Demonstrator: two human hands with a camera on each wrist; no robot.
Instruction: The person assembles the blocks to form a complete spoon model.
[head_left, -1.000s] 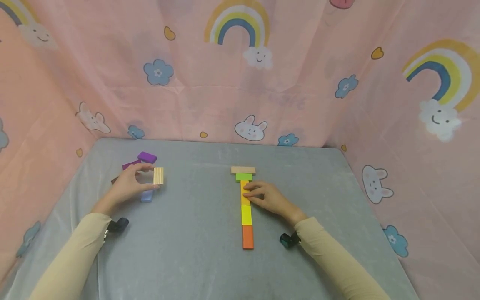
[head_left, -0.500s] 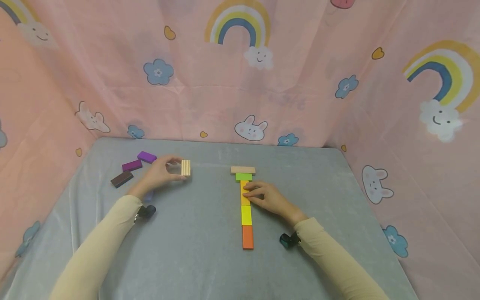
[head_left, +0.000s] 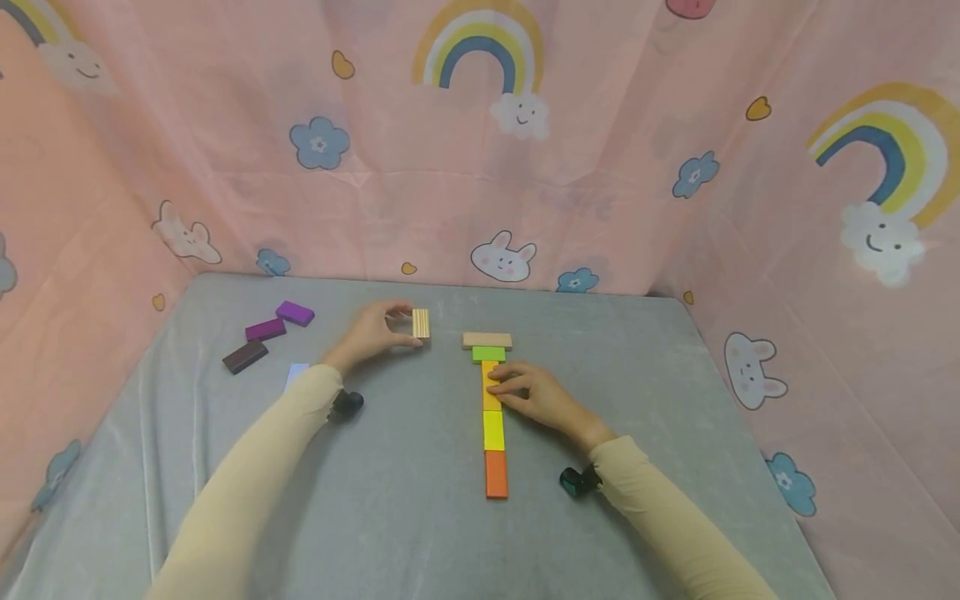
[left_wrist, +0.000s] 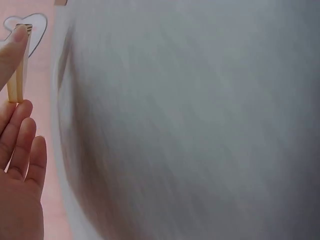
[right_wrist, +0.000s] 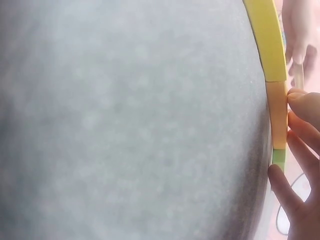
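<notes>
In the head view my left hand [head_left: 371,332] pinches a small wooden block with striped grooves [head_left: 421,323] between thumb and fingers, above the table. The left wrist view shows the thumb on one end of this pale block [left_wrist: 20,85]. Fingers of my right hand [head_left: 542,400] rest on an amber block [head_left: 489,402] in a column. Above it lie a light green block [head_left: 488,355] and a crosswise plain wooden block [head_left: 487,340]. Below it come a yellow block [head_left: 493,431] and a red-orange block [head_left: 497,474]. Seen from the right wrist, fingertips touch the amber block's face [right_wrist: 278,117].
At the left on the grey cloth [head_left: 420,517] lie a purple block [head_left: 296,313], a plum block [head_left: 266,330], a dark brown block [head_left: 245,357] and a light blue block [head_left: 296,372], partly behind the left sleeve. A pink printed curtain [head_left: 390,217] surrounds the table.
My left hand has carried the striped wooden block rightward and slightly farther back, toward the top of the column. The brown block has come into full view. My right hand has stayed in place.
</notes>
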